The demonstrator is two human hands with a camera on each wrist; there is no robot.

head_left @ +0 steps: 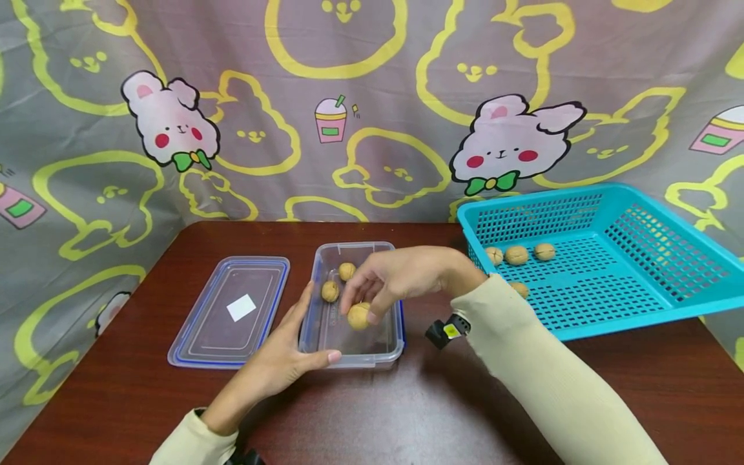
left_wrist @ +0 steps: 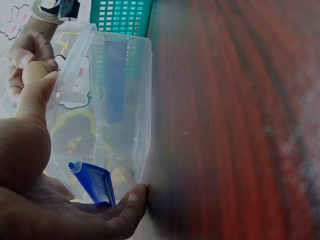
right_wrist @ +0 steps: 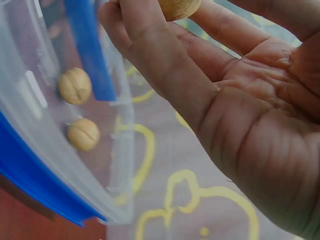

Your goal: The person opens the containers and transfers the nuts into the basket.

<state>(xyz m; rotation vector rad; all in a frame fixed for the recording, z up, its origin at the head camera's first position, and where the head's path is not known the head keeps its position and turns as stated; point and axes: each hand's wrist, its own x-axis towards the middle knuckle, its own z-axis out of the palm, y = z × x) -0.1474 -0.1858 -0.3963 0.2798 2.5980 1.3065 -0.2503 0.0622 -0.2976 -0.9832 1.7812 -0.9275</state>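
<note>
A clear plastic container (head_left: 365, 359) stands on the table with two walnuts (head_left: 330, 291) lying inside it. My left hand (head_left: 285, 355) rests at its near left corner, fingers along the left wall and thumb across the front rim. Over the container, my right hand (head_left: 401, 278) pinches another walnut (head_left: 359, 316) between thumb and fingertips. In the right wrist view only the lower part of that held walnut (right_wrist: 179, 7) shows; the two others lie beyond the clear wall. A blue latch (left_wrist: 95, 182) sits beside my left fingers in the left wrist view.
A turquoise basket (head_left: 587, 323) stands at the right with several walnuts (head_left: 516, 255) at its left side. To the left lies a clear lid (head_left: 209, 323) with a blue seal and a white label (head_left: 241, 308). A patterned curtain (head_left: 383, 97) hangs behind the table.
</note>
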